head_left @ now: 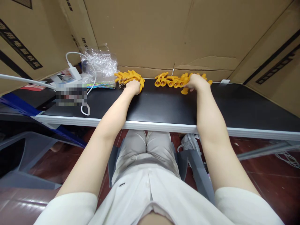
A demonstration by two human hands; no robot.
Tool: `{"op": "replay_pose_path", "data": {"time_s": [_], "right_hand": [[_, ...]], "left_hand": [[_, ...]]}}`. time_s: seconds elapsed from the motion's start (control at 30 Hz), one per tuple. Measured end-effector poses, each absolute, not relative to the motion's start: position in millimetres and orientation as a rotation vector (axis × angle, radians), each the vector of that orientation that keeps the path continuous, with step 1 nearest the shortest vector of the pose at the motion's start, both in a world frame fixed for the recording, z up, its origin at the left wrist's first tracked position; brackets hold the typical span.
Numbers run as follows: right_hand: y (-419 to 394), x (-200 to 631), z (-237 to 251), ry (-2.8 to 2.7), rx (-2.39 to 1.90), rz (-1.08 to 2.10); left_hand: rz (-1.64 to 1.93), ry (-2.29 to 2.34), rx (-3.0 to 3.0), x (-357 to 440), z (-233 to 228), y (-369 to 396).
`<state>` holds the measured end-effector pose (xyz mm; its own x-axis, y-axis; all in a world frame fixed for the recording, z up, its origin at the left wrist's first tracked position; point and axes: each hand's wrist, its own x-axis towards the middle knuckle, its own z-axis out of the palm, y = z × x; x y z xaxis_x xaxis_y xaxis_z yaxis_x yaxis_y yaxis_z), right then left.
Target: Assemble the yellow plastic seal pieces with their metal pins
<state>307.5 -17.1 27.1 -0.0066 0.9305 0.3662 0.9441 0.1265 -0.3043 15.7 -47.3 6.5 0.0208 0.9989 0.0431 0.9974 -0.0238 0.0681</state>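
Orange plastic pieces lie in two heaps at the desk's (150,106) far edge: left heap (127,77), right heap (173,81). Left hand (133,86) rests curled against left heap, right hand (198,82) lies over right heap; fingers hidden on both, grip cannot be told. Crumpled clear bag (100,64) and white charger (74,72) sit further left.

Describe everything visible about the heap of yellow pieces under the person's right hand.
The right-hand heap of yellow pieces lies at the far edge of the black table, against the cardboard wall. It is a loose row of small orange-yellow parts, plastic or rubber by their look, several showing round flared ends toward the camera. The right hand rests on its right end; one piece sticks out below the hand.
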Motion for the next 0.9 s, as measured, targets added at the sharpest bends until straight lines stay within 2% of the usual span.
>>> {"op": "replay_pose_path", "data": {"time_s": [0.17, 0.3, 0.5, 0.6, 0.77, 0.9], "right_hand": [[-17.3, 279.8, 24.0, -2.006, -1.672, 0.059], [-3.3, 268.5, 23.3, -2.021, -1.876, 0.217], [6.9, 254.9, 6.9, -2.06, -1.939, 0.321], [7.3, 248.1, -0.5, -2.119, -1.925, 0.203], [5.7, 238.4, -5.0, -2.209, -1.76, -0.041], [1.0, 230.9, -6.9, -2.253, -1.626, -0.081]], "left_hand": [[0.557, 2.159, 2.152, 11.2, 0.3, -35.6], [0.951, 2.106, 2.066, 4.5, -8.9, -16.3], [1.568, 1.723, 1.632, 1.9, -13.3, 8.5], [1.671, 1.528, 1.412, 9.0, -8.6, 9.5], [1.611, 1.258, 1.16, 19.3, 1.9, -3.5], [1.585, 1.138, 1.115, 17.9, 4.6, -10.5]]}}
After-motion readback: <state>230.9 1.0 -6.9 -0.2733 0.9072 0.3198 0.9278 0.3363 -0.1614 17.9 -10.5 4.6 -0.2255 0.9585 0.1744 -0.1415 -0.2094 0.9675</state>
